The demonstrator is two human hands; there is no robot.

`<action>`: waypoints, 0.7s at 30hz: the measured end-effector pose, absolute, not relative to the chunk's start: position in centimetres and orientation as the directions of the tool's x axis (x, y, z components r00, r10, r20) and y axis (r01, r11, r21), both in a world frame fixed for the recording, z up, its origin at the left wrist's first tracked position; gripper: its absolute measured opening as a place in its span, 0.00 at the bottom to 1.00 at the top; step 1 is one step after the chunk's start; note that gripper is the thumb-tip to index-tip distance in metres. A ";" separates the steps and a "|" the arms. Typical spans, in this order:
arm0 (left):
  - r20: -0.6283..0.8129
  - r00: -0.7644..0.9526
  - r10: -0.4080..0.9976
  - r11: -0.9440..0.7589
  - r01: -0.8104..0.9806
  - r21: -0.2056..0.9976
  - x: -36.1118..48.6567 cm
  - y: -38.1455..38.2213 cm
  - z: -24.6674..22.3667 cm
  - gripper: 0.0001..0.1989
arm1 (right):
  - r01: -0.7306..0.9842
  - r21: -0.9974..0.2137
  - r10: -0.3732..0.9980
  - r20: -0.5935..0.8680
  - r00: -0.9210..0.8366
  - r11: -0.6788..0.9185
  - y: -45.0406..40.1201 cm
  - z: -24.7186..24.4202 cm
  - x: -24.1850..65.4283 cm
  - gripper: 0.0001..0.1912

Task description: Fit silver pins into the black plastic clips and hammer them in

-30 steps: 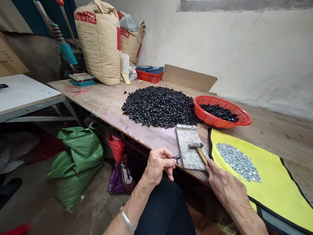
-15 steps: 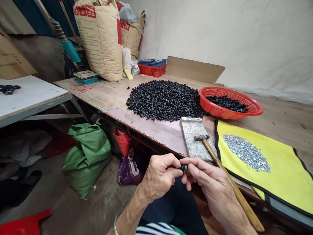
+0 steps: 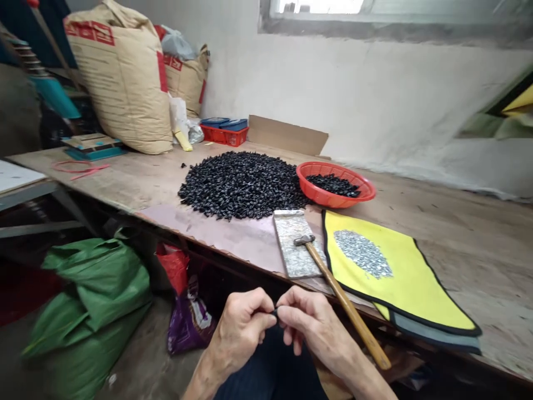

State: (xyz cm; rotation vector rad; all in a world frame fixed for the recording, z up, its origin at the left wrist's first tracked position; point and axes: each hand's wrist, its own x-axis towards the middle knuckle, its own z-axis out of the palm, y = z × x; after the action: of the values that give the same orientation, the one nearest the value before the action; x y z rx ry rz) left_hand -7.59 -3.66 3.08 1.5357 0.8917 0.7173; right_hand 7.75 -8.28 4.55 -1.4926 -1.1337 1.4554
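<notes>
The left hand (image 3: 237,333) and the right hand (image 3: 312,328) are meeting above the person's lap, just short of the table edge, and their fingertips (image 3: 285,308) are pressing together on one small black part (image 3: 275,313), which is mostly hidden between them. Above them, the wooden table (image 3: 420,244) is bearing two heaps: one large heap of black parts (image 3: 241,186) lying directly on its surface, and one heap of small silver pieces (image 3: 362,253) lying on a yellow mat (image 3: 387,278). One red plastic basket (image 3: 335,186) is holding a smaller quantity of black parts (image 3: 333,185), too many to count. One stone slab (image 3: 293,244) is supporting the head of one wood-handled hammer (image 3: 345,305), whose handle is extending past the table edge. Farther back, one red crate (image 3: 222,135) is carrying two blue boxes (image 3: 222,123), and two large paper sacks (image 3: 119,83) are standing against the wall.
</notes>
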 end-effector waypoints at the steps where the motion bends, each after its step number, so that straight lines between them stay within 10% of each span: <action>1: -0.044 0.546 0.837 -0.047 0.150 0.988 -7.5 -3.6 2.8 0.06 | 0.098 -0.936 0.938 -0.344 -0.044 -0.339 -8.4 4.4 8.0 0.08; 12: -0.310 0.617 0.723 0.339 0.074 0.938 -5.0 -4.5 -2.1 0.12 | 0.302 -0.806 0.828 -0.555 -0.085 -0.509 -6.4 8.1 14.6 0.04; 21: -0.408 0.526 0.746 0.340 0.226 0.913 -4.7 -4.7 -2.5 0.06 | 0.259 -0.954 0.883 -0.011 0.470 -0.150 1.7 14.8 23.2 0.15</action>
State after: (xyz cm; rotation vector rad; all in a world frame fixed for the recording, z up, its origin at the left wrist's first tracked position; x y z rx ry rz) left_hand -4.71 -4.73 -2.55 1.2147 1.0043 0.4257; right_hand 23.21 1.75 14.75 -1.6712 -0.9944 0.7447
